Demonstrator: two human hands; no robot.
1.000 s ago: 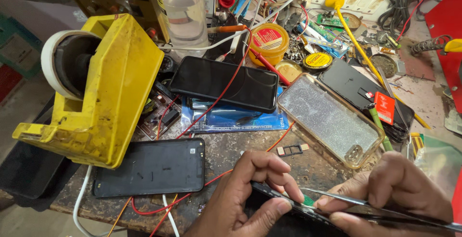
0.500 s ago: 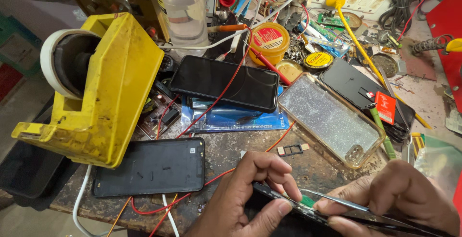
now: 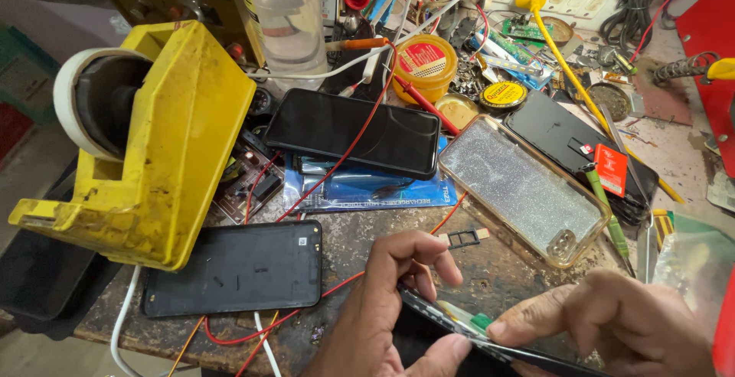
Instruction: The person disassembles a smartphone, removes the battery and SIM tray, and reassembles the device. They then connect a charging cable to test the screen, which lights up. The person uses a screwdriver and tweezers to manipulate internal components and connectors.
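Far left you've got the yellow tape dispenser [image 3: 145,147] w/ its white roll, tipped on the bench edge; just below it a black phone back [image 3: 233,268] lying flat, a red wire [image 3: 306,300] looping past its lower right corner. Nothing there has shifted vs. a sec ago.

Center: a black phone [image 3: 351,130] face up atop a blue package [image 3: 360,187], small SIM tray [image 3: 465,237] loose on the benchtop near your fingers. A glitter clear case [image 3: 524,189] sits right of that, touching nothing you hold.

Your left hand [image 3: 390,308] is wrapped on the opened phone [image 3: 459,325] at the bottom edge of view: thumb under, fingers curled over the top rim, firm pinch, not slack. Same hold as a sec ago.

The change is on the right: your right hand [image 3: 612,323] has slid in along the phone's edge, fingertip now pressed right beside the small green pick [image 3: 482,321] wedged at the seam (a sec ago it sat further out holding a thin tool shaft, which no longer shows). Fingers mostly closed, but can't tell if it's pinching the pick or just pressing. Reads like the seam work moved from tool to finger pressure.
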